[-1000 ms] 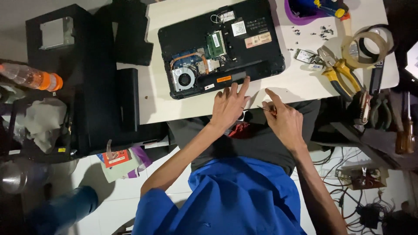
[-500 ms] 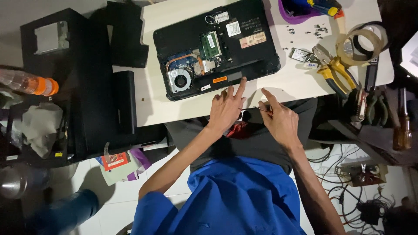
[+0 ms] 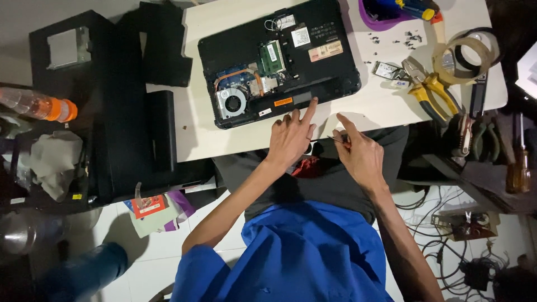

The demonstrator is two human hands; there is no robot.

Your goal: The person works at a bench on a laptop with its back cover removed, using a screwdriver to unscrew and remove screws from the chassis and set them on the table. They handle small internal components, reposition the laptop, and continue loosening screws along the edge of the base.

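Observation:
An opened black laptop (image 3: 313, 33) lies bottom side up on the white table (image 3: 375, 106), with its fan (image 3: 232, 103), copper heat pipe and green memory board (image 3: 272, 54) exposed. My left hand (image 3: 291, 137) rests at the table's near edge, fingers apart, its index fingertip touching the laptop's near edge by the battery bay. Just to the right, my right hand (image 3: 358, 154) pinches a small thin metal tool (image 3: 337, 138) that points left toward my left hand.
Yellow-handled pliers (image 3: 433, 89), tape rolls (image 3: 464, 53), several loose screws (image 3: 411, 38) and a purple tray (image 3: 380, 22) lie on the table's right. More hand tools (image 3: 520, 162) sit on a ledge further right. At left are black covers (image 3: 162, 128) and an orange-capped bottle (image 3: 39, 104).
My left hand has reached forward, so its index finger now touches the laptop's near edge. My right hand has closed in beside it, still holding the thin tool.

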